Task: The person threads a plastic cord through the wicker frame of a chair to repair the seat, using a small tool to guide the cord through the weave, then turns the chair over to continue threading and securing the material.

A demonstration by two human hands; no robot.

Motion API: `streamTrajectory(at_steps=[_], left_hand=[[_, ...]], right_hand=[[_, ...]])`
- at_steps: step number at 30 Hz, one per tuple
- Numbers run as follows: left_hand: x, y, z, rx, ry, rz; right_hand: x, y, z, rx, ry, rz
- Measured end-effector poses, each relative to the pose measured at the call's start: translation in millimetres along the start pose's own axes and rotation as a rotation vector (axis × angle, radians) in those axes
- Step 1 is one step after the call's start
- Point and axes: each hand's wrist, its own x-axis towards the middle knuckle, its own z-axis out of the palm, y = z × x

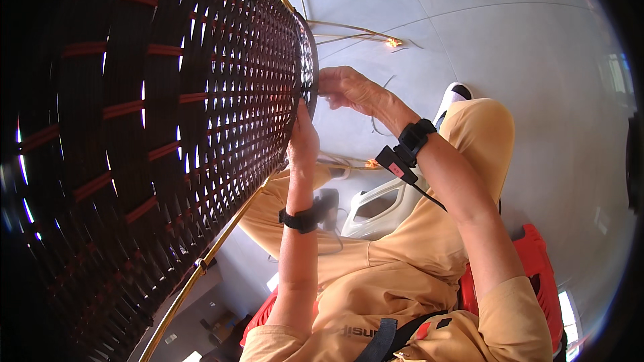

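Observation:
A large dark brown woven wicker panel (221, 87) with reddish strips fills the left side, edged by a curved dark rim (309, 60). My left hand (303, 139) grips this rim from the near side, thumb along the edge; the weave hides its other fingers. At the same rim, from the right, my right hand (352, 89) has its fingers bent and pinched together against the edge. Whatever lies between those fingertips is too small to make out. Just below the right hand curves a thin loose strand (376, 121).
Gold metal rods (208, 258) run along the panel's edge, and more gold legs (355, 29) reach out over the grey floor (523, 60). A white plastic stool (382, 211) stands between my legs. I sit on a red seat (537, 261).

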Motion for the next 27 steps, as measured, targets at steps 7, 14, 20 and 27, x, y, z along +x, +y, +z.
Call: streamTrajectory(at_steps=[7, 14, 20, 27], left_hand=[[1, -1, -1, -0.012, -0.036, 0.05], [1, -3, -1, 0.031, -0.003, 0.079], [0, 3, -2, 0.011, -0.014, 0.074], [1, -11, -1, 0.142, 0.011, 0.261]], right_hand=[[1, -4, -12, -0.228, -0.038, 0.022], [-3, -9, -3, -0.304, 0.0, 0.04], [3, -2, -7, -0.258, -0.033, -0.067], [3, -3, -8, -0.278, -0.067, -0.085]])
